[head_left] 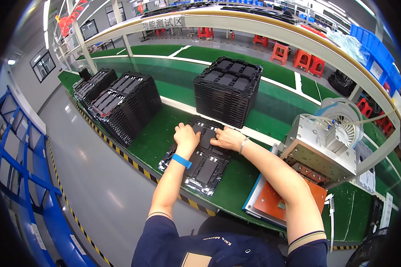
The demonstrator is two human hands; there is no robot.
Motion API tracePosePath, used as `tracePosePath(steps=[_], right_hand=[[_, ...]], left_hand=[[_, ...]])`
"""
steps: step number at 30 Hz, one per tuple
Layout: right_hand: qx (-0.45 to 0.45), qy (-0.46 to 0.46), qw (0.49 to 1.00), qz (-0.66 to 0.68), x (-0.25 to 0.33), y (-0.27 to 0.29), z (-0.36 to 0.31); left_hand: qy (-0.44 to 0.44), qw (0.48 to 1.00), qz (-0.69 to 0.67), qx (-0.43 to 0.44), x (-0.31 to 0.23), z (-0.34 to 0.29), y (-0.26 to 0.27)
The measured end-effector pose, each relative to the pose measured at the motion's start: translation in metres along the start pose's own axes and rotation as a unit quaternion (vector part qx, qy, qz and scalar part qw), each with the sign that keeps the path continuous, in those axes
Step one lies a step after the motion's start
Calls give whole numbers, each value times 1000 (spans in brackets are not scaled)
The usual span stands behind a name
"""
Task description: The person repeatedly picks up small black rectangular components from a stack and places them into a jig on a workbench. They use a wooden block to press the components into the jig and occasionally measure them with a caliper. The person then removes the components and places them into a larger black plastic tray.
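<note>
A black plastic tray [189,184] with moulded compartments lies on the green bench top in front of me. Flat dark rectangular pieces [206,170] sit in its compartments. My left hand [187,136], with a blue band at the wrist, is over the tray's far left part, fingers curled and thumb beside a dark piece. From the other side my right hand [228,139], wearing a bracelet, reaches in with bent fingertips at the same piece's right edge. Both hands are closed; whatever is between their fingertips is too small or hidden to make out.
Behind the tray rises a tall stack of black trays [227,95]; more tray stacks [131,104] stand at the left. At right, a metal fixture [318,151] stands by an orange plate [265,200]. Striped tape edges the bench; a blue rack [26,178] stands across the aisle.
</note>
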State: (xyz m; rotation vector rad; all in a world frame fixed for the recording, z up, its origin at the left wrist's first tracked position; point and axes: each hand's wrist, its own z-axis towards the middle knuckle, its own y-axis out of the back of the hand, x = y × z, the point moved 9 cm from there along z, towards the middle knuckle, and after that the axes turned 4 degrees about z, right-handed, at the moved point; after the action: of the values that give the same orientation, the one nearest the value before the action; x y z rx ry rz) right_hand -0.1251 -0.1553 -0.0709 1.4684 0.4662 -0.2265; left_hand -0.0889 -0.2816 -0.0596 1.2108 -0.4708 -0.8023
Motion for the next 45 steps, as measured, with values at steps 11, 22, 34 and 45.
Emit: tracePosePath(steps=[11, 22, 34, 45], right_hand=[[-56, -65, 992, -89, 2, 66, -20], [-203, -372, 904, 53, 65, 235, -273], [-159, -571, 772, 229, 74, 189, -331], [-155, -536, 803, 211, 62, 174, -326]], left_hand=[[-30, 991, -117, 60, 10, 29, 11], [-102, 821, -423, 368, -67, -69, -9], [-679, 629, -369, 82, -216, -222, 186], [-760, 545, -295, 195, -238, -269, 152]])
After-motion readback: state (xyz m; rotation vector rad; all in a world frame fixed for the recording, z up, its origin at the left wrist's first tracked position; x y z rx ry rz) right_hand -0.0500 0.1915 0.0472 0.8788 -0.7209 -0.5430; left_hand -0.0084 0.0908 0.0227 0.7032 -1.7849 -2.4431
